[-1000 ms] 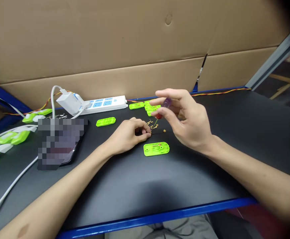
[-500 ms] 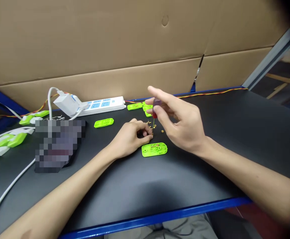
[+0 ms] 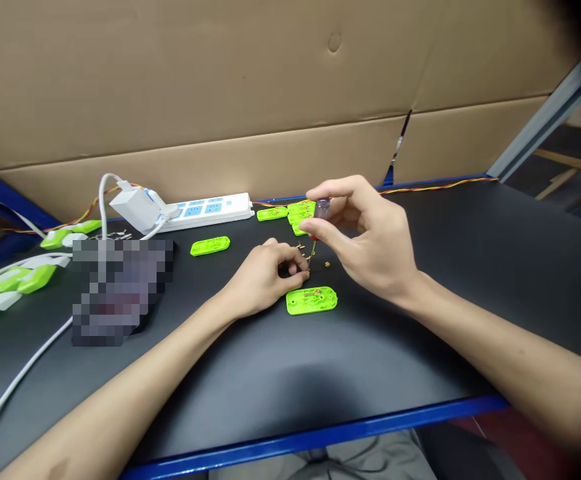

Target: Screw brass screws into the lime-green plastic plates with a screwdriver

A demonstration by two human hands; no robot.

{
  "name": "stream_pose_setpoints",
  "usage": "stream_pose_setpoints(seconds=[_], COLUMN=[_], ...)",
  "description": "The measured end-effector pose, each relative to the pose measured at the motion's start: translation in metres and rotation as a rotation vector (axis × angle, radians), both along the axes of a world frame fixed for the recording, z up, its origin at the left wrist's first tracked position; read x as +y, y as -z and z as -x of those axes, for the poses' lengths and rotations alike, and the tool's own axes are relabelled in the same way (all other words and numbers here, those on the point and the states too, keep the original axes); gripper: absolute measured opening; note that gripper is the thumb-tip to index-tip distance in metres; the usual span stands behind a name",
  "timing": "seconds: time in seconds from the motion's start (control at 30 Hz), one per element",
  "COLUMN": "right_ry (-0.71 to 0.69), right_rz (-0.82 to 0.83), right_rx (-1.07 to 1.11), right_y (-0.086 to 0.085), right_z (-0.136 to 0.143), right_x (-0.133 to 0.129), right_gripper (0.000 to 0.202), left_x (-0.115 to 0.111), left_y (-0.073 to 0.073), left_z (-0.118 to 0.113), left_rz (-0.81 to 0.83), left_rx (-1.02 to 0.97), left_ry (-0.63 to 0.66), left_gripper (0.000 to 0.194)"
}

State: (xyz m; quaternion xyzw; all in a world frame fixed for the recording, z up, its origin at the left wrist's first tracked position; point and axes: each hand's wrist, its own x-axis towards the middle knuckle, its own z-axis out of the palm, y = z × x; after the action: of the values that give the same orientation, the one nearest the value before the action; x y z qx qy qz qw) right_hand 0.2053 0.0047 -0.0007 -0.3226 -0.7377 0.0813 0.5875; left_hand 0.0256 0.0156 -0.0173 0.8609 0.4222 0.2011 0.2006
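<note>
My right hand holds a small screwdriver with a purple and red handle, its thin shaft pointing down toward the table. My left hand rests on the black table with thumb and fingertips pinched on a tiny brass screw at the screwdriver's tip. Just in front of both hands lies a bright green plastic plate with small brass parts in it. A few loose brass screws lie scattered behind it.
More green plates lie further back, some near a white power strip with a plugged-in adapter. A blurred dark object and green-white parts sit at left. A cardboard wall stands behind; the blue table edge runs close to me.
My right hand has turned the screwdriver upright and brought its tip down to the screw pinched in my left hand. The left hand stayed in place.
</note>
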Motion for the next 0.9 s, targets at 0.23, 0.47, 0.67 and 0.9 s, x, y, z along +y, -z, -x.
stream_pose_setpoints(seconds=[0.23, 0.47, 0.67, 0.9], right_ry=[0.0, -0.056, -0.023, 0.003], right_rz=[0.009, 0.005, -0.027, -0.066], right_rx=[0.052, 0.023, 0.043, -0.01], right_y=[0.0014, 0.0045, 0.0042, 0.0018], right_z=[0.0015, 0.0028, 0.0008, -0.0004], right_x=[-0.0008, -0.0064, -0.0015, -0.0031], right_gripper=[0.022, 0.028, 0.037, 0.029], left_x=[-0.0009, -0.0015, -0.0003, 0.0001], left_y=[-0.0018, -0.0035, -0.0017, -0.0026], left_z=[-0.0011, -0.0028, -0.0025, -0.0019], left_rz=[0.004, -0.021, 0.0, 0.006], left_rx=[-0.004, 0.017, 0.01, 0.02], left_ry=[-0.004, -0.001, -0.01, -0.001], left_gripper=[0.009, 0.009, 0.007, 0.008])
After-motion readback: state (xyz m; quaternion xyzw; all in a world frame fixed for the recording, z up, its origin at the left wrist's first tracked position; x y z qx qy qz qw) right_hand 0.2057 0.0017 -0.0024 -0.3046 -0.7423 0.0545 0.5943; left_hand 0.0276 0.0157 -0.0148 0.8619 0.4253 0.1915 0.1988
